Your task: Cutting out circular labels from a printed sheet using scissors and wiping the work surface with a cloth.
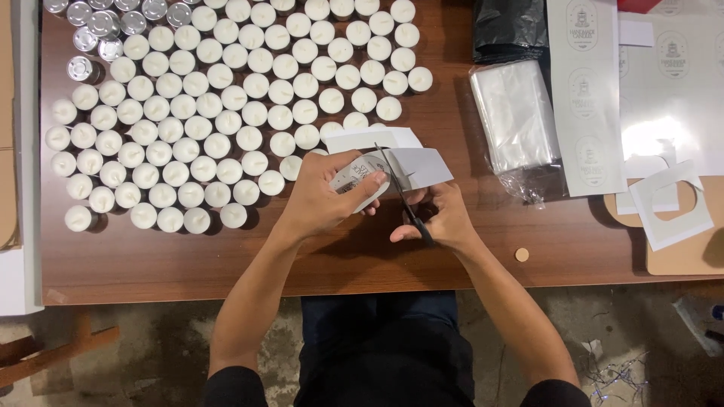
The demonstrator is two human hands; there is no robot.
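My left hand (323, 192) grips a white printed label sheet (422, 167) with a round label partly cut out of it. My right hand (441, 215) holds black-handled scissors (397, 188) whose blades cross the sheet. Both hands hover over the front middle of the brown wooden table (226, 260). Just behind them lies another white paper piece (373, 138). Left of my hands stand several rows of white tealight candles (219, 98) in metal cups.
Empty metal cups (98, 26) cluster at the far left corner. A clear bag of plastic sleeves (516, 120), a black bag (509, 26), printed label strips (587, 90) and cut paper scraps (671, 203) lie right. A small wooden disc (522, 255) sits near the front edge.
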